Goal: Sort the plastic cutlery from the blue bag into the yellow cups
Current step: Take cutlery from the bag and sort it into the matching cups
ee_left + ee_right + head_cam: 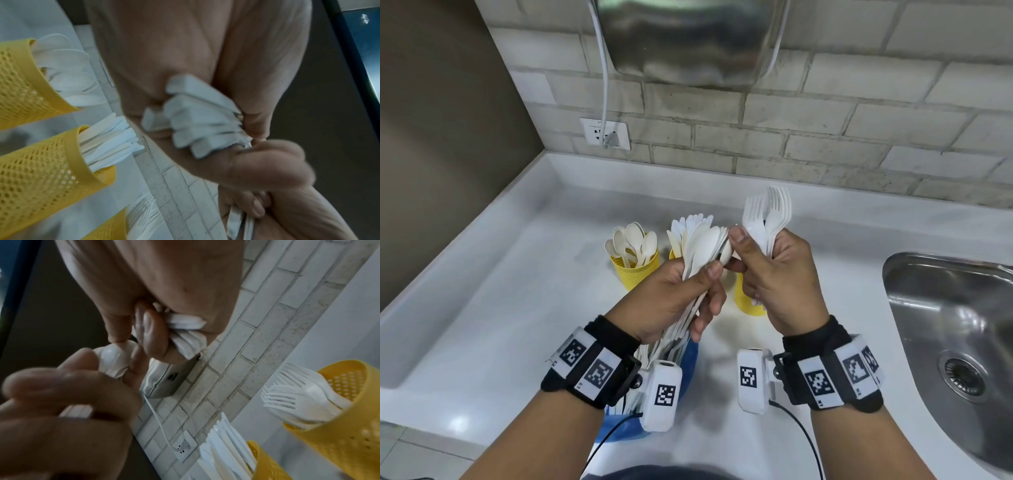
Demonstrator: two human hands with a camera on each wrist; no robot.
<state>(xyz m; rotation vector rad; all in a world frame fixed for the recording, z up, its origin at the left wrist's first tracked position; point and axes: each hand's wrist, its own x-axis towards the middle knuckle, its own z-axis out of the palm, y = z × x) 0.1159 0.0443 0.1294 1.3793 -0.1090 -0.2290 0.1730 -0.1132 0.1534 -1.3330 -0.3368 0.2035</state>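
My left hand (702, 284) grips a bundle of white and cream spoons (700, 250) by the handles; their handle ends (195, 123) stick out of my fist. My right hand (736, 250) holds a bunch of white forks (767, 212) upright in its palm, while its thumb and forefinger pinch the bowl of one spoon (114, 360) in the left bundle. Three yellow mesh cups stand behind my hands: one with spoons (635, 274), one with knives (41, 170), one with forks (349, 402). The blue bag (688, 363) with more cutlery lies under my left wrist.
A steel sink (945, 342) is set into the white counter (517, 325) on the right. On the brick wall behind are a socket (604, 133) with a white cable and a steel appliance (688, 37). A raised rim runs along the counter's back and left.
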